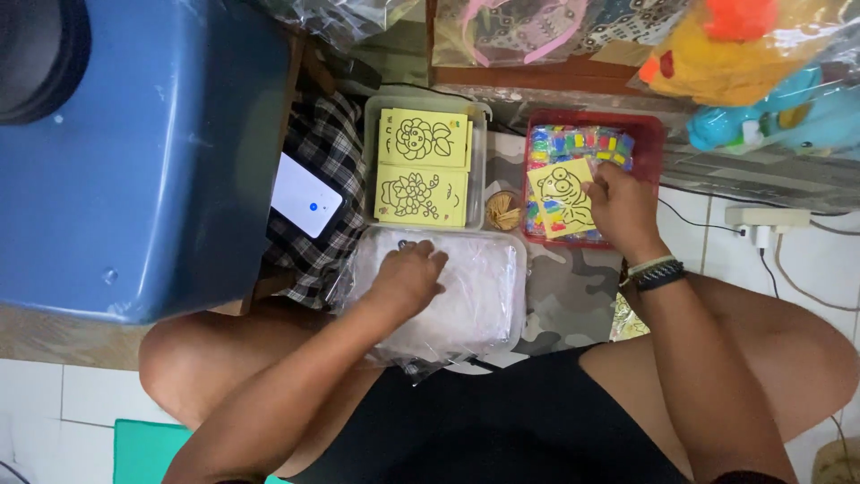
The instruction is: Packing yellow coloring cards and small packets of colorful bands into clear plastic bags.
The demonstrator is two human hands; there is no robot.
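Pinching a square yellow card (563, 195) with black cartoon outline over the red plastic tray (651, 134), right hand (623, 208) grips; left hand (408, 280) presses crinkly clear bags (479, 296), fingers curled, holding nothing.

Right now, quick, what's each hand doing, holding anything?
Left hand: fingers curled, pressing on the stack of clear plastic bags; whether it grips one cannot be told.
Right hand: closed on a yellow picture card over the red tray.

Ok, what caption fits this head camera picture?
Right hand holds a yellow drawing card over the red tray; left hand rests on clear bags.
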